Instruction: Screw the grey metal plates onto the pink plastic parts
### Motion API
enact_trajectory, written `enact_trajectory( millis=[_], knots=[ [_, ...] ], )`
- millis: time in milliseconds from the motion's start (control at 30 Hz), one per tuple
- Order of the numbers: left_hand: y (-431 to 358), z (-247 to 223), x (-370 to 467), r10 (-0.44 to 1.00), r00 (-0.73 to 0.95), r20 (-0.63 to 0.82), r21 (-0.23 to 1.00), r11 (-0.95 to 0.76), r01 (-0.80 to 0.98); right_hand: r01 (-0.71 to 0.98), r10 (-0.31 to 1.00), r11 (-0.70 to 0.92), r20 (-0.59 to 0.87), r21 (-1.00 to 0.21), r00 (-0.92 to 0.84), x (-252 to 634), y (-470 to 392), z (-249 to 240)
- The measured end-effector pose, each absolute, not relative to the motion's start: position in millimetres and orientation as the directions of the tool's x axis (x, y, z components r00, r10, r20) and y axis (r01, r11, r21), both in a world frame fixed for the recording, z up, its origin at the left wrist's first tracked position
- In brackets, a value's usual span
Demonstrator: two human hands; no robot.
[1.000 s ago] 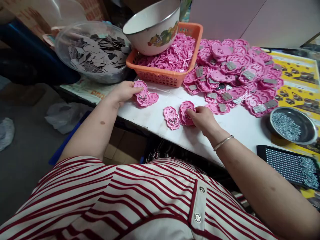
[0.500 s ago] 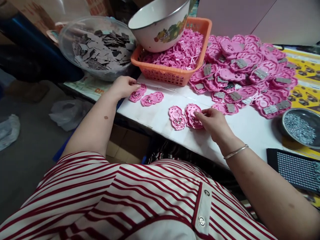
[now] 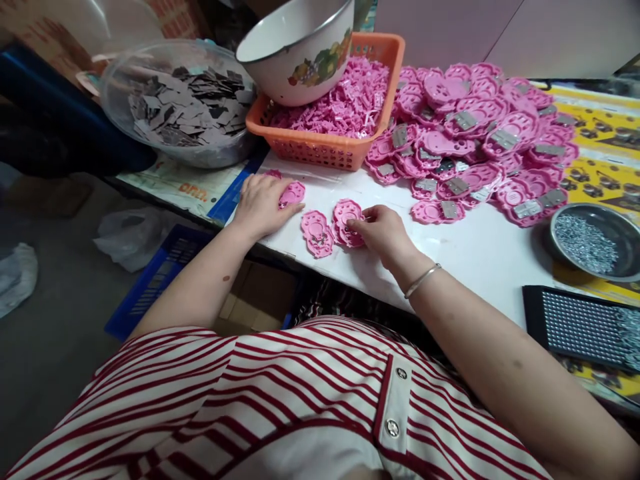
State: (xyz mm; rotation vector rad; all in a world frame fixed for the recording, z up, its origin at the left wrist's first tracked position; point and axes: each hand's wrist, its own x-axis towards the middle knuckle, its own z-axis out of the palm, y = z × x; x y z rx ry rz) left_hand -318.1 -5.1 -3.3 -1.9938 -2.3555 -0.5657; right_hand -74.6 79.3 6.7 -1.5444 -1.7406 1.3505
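Busy at the near edge of the white table (image 3: 465, 267)! Resting with the left hand (image 3: 263, 205) across the left pink piece (image 3: 293, 194), partly hiding it, with a little more pink peeping out beyond the fingers. Holding those fingers close together, thumb apart to the right — can't tell whether clamped on anything.

Over to the right hand (image 3: 384, 232), with a bracelet (image 3: 423, 281) at the wrist: touching the right pink piece (image 3: 343, 219) at its right side, thumb over the face, forefinger by the edge. Can't tell whether pinching it or simply touching. Just left of that, between the two hands, see the middle pink piece (image 3: 316, 229) flat on the table, with shiny parts (image 3: 319, 243) at its near end.

Look far right — a great heap (image 3: 475, 143) of pink pieces, many bearing grey plates (image 3: 505, 139)! Beyond the hands, spot the orange basket (image 3: 320, 153) full of small pink parts (image 3: 363, 100), with a white bowl (image 3: 280, 80) tilted on top. To its left, a clear bowl (image 3: 200, 155) of flat grey pieces (image 3: 185, 110). On the right, a metal bowl (image 3: 626, 248) of silver bits (image 3: 586, 243); nearer, a black tray (image 3: 535, 317).
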Motion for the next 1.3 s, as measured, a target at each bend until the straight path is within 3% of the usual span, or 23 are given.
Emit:
enact_trajectory(
  millis=[200, 400, 533, 633, 733, 933, 1133, 1300],
  knots=[
    [-41, -22, -281, 0.944, -0.003, 0.330, 0.283, -0.096, 0.954, 0.480, 0.942, -0.093, -0.233, -0.872, -0.240, -68, 79, 6],
    [-48, -21, -261, 0.958, -0.037, 0.285, 0.352, -0.069, 0.934, 0.617, 0.970, -0.072, -0.200, -0.784, -0.141, -29, 81, 15],
    [-30, -15, -278, 0.979, 0.048, 0.199, 0.440, -0.133, 0.888, 0.716, 0.970, -0.031, -0.195, -0.697, -0.148, -18, 81, 26],
    [-16, -14, -292, 0.986, 0.055, 0.160, 0.439, -0.121, 0.891, 0.734, 0.974, -0.024, -0.182, -0.679, -0.136, -26, 81, 24],
    [-9, -17, -300, 0.985, 0.033, 0.167, 0.429, -0.103, 0.897, 0.716, 0.978, -0.037, -0.171, -0.697, -0.117, -44, 81, 19],
    [-10, -14, -277, 0.946, 0.068, 0.316, 0.380, -0.192, 0.905, 0.663, 0.957, -0.010, -0.199, -0.748, -0.211, -57, 74, 30],
    [0, -3, -222, 0.930, 0.290, 0.225, 0.312, -0.351, 0.883, 0.519, 0.894, -0.080, -0.291, -0.851, -0.340, -42, 58, 33],
    [10, -2, -227, 0.952, 0.274, 0.139, 0.295, -0.304, 0.906, 0.404, 0.848, -0.111, -0.299, -0.908, -0.438, -34, 49, 37]
  ],
)
